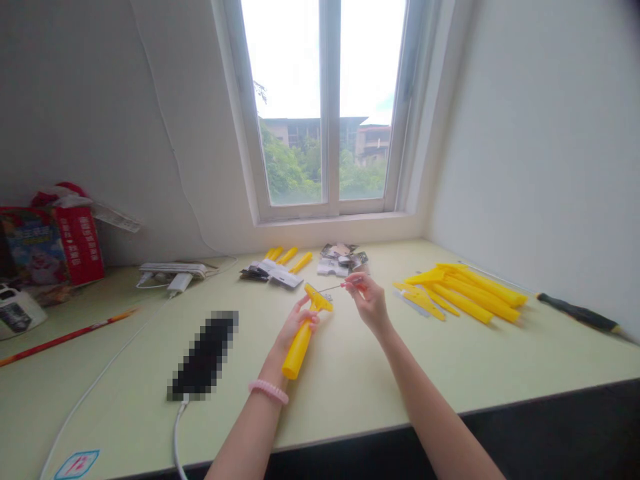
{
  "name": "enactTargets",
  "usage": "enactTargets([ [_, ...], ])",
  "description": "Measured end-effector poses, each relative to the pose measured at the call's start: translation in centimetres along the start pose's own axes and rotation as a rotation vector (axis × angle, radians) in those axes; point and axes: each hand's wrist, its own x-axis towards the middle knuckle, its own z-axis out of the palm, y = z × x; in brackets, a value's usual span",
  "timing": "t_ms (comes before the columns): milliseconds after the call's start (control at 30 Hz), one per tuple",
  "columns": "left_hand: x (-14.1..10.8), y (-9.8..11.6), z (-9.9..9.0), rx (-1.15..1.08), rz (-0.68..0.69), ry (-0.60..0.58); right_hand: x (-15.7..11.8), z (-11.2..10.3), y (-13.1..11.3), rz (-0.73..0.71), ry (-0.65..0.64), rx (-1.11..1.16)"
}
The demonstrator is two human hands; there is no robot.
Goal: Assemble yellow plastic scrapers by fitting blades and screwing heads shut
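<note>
My left hand (290, 327) is closed around a yellow plastic scraper handle (299, 350), tilted with its wider head pointing up and away from me. In my right hand (371, 301) is a small screwdriver (345, 285), pinched near its reddish end. Its thin metal shaft runs left to the yellow head; whether the tip touches a screw is too small to tell. Further right lies a pile of similar yellow handles (460, 297), with flat yellow triangular pieces (417, 299) beside them.
Packaged yellow-handled tools (280, 268) and small plastic packets (343, 259) lie near the window. A long black-handled screwdriver (577, 312) rests at the right wall. To the left are a blurred-out dark phone (204, 357) on a white cable, a power strip (173, 270) and a red box (79, 243).
</note>
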Motion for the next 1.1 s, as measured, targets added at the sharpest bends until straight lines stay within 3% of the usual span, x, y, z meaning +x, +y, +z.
enactTargets([
  [667,0.08,-0.10,0.03,0.022,0.004,0.019,-0.10,-0.14,0.19,-0.017,-0.059,-0.027],
  [1100,0.32,-0.20,-0.28,0.085,-0.016,-0.009,-0.48,-0.51,-0.31,-0.020,-0.052,-0.354],
])
